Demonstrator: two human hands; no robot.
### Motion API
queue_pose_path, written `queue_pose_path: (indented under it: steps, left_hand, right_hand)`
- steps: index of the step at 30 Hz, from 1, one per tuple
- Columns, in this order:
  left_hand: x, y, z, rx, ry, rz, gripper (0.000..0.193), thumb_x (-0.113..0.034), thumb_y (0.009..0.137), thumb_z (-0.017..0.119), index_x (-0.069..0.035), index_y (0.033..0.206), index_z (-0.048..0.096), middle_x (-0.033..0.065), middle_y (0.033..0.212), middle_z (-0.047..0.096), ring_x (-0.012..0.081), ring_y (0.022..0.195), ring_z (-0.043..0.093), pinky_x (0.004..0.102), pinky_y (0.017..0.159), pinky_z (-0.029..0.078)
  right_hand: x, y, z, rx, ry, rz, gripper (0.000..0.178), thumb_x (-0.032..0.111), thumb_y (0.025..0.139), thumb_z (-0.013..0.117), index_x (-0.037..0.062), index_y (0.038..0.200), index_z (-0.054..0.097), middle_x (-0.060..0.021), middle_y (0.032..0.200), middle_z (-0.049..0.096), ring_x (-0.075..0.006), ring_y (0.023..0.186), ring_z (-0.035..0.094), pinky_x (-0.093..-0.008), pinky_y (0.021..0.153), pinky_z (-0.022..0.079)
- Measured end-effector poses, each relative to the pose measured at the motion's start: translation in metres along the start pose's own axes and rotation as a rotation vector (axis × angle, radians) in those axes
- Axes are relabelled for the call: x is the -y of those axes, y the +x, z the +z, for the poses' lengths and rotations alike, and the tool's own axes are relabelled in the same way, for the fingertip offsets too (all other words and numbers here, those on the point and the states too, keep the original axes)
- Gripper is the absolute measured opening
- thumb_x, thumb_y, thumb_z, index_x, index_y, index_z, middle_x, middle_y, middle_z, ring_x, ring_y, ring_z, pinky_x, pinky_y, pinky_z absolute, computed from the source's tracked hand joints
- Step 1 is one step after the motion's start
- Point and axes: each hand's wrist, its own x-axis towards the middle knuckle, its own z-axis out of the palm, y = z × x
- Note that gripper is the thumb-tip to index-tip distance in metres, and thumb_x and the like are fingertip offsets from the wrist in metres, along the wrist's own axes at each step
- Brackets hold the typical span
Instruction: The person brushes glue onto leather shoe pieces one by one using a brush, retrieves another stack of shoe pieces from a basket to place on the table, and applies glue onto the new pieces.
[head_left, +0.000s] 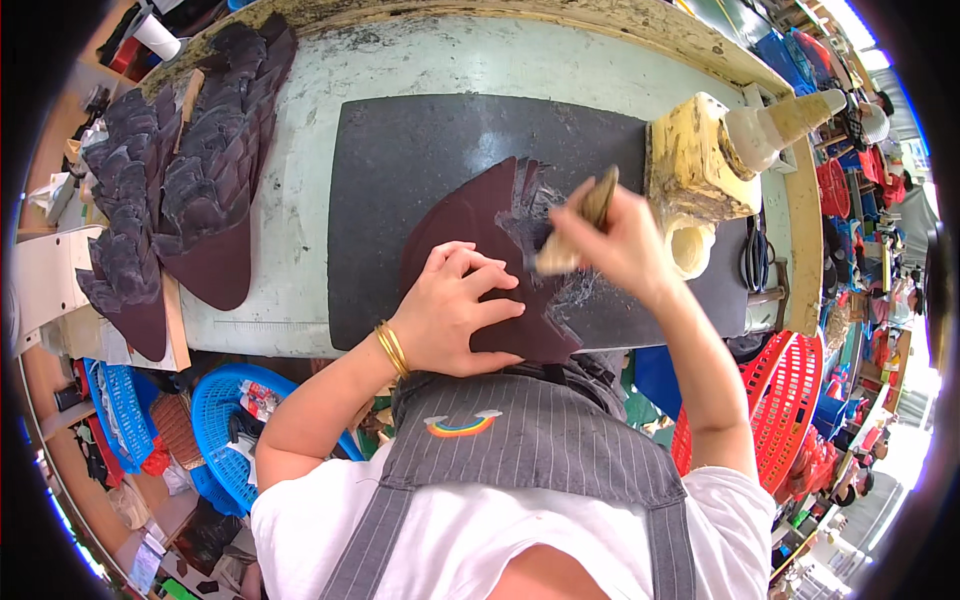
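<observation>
My left hand [465, 310] lies with fingers spread on dark maroon shoe-upper-like pieces [455, 230], pressing them to a black mat [400, 130]. Their stepped edges fan out on the right, where a greyish, stringy residue shows. In my right hand [625, 240] is a brush [557, 256] with pale bristles, gripped by its short, flat handle. The bristles are over the fanned edges; whether they touch cannot be made out. A yellow, stained glue bottle [700, 155] with a cone-shaped nozzle lies just beyond my right hand.
Overlapping stacks of maroon pieces [215, 200] with dark edges lie at the left on the pale worktable [300, 100]. Dark-handled scissors [756, 255] rest by the table's right rim. Blue baskets [215, 410] stand below left, a red basket [780, 400] below right.
</observation>
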Motion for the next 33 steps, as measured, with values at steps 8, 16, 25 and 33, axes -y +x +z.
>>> queue_pose_path:
  steps: [8, 16, 25, 33]
  left_hand:
    - [0.004, -0.001, 0.006, -0.023, 0.021, 0.031, 0.043, -0.038, 0.059, 0.085, -0.013, 0.091, 0.07, 0.0053, 0.11, 0.06, 0.0278, 0.112, 0.054, 0.0526, 0.1, 0.037]
    - [0.0, 0.003, -0.002, -0.026, 0.058, 0.022, 0.042, -0.039, 0.059, 0.084, -0.013, 0.089, 0.07, 0.0053, 0.109, 0.058, 0.0349, 0.126, 0.046, 0.057, 0.102, 0.031]
    - [-0.004, 0.001, -0.003, 0.0, 0.013, -0.021, 0.041, -0.044, 0.064, 0.078, -0.014, 0.087, 0.063, 0.0045, 0.109, 0.057, 0.0338, 0.126, 0.042, 0.0569, 0.105, 0.027]
    - [-0.003, -0.001, -0.01, 0.057, 0.048, -0.038, 0.045, -0.036, 0.06, 0.079, -0.015, 0.098, 0.066, 0.0046, 0.115, 0.057, 0.0329, 0.129, 0.043, 0.0573, 0.107, 0.026]
  right_hand:
    - [-0.014, -0.058, -0.001, 0.206, -0.328, -0.081, 0.02, 0.014, 0.088, 0.069, -0.0016, 0.078, 0.062, -0.0066, 0.065, 0.067, -0.0061, 0.058, 0.059, -0.0264, 0.053, 0.048]
    - [-0.021, -0.078, -0.023, 0.161, -0.131, -0.001, 0.012, 0.01, 0.086, 0.069, 0.0017, 0.082, 0.062, -0.0016, 0.069, 0.063, -0.0051, 0.062, 0.059, -0.0222, 0.055, 0.047]
    - [-0.01, 0.041, 0.02, -0.036, -0.218, -0.631, 0.014, 0.001, 0.077, 0.07, 0.0021, 0.086, 0.059, -0.0113, 0.08, 0.061, -0.0198, 0.074, 0.063, -0.0297, 0.069, 0.05]
    - [0.018, 0.072, 0.009, -0.183, -0.274, -0.597, 0.013, 0.006, 0.083, 0.069, 0.0008, 0.089, 0.058, -0.0108, 0.084, 0.065, -0.0188, 0.073, 0.067, -0.0296, 0.061, 0.052]
